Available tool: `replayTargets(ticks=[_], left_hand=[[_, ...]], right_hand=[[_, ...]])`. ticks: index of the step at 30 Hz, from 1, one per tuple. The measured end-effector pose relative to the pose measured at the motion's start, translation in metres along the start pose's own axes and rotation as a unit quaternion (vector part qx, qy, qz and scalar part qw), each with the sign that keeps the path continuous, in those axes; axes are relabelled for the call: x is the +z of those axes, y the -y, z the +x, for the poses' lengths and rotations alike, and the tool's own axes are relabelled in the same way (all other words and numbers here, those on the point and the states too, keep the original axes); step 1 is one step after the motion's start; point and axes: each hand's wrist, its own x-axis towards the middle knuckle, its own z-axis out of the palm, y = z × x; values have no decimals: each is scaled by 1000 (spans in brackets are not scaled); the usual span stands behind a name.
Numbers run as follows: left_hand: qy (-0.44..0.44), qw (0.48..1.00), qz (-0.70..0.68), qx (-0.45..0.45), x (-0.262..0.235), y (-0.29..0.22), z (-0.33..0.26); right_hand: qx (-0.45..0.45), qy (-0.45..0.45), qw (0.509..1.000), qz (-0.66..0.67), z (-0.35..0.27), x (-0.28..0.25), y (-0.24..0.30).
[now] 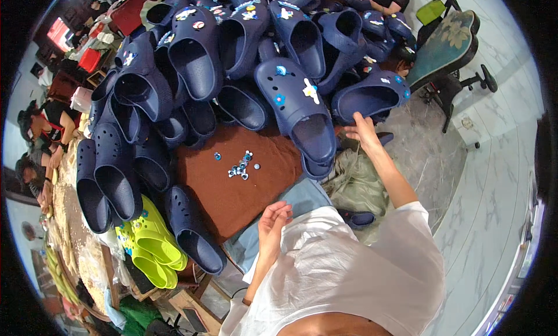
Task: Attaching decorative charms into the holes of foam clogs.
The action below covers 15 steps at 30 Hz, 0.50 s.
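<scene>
White shirt: nearest to us, our loose white top point(349, 272) fills the lower middle, with a blue cloth point(314, 193) lying just beyond it.
Left grip: our left grip point(273, 220) hangs in front of the shirt, fingers loosely curled; we cannot tell whether anything small is pinched in it.
Right grip: our right grip point(363, 133) reaches out, fingers at the near edge of a navy clog point(381, 95); whether they grasp it or only touch it, we cannot tell.
Reached clog: it lies tilted at the right end of the heap, its toe to the right, bearing blue charms.
Clog heap: more navy clogs point(197, 66) crowd the far and left sides of our desk, many with charms on their toes.
Desk: we see a brown cloth point(232, 199) over it, with a cluster of small blue and white charms point(238, 171) near its middle.
Lime clogs: a bright yellow-green pair point(154, 243) sits at our left, beside a navy one point(195, 231).
Right side: a crumpled translucent bag point(363, 188) lies below our right forearm; farther off stands a teal flowered chair point(444, 48).
</scene>
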Motion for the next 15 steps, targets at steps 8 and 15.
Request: replayTargets(ticks=[8, 15], left_hand=[[31, 999, -9, -10, 1, 2, 1], [45, 999, -5, -9, -1, 11, 6]], right_hand=[[-134, -141, 972, -135, -4, -24, 5], [-324, -223, 902, -181, -25, -46, 30]])
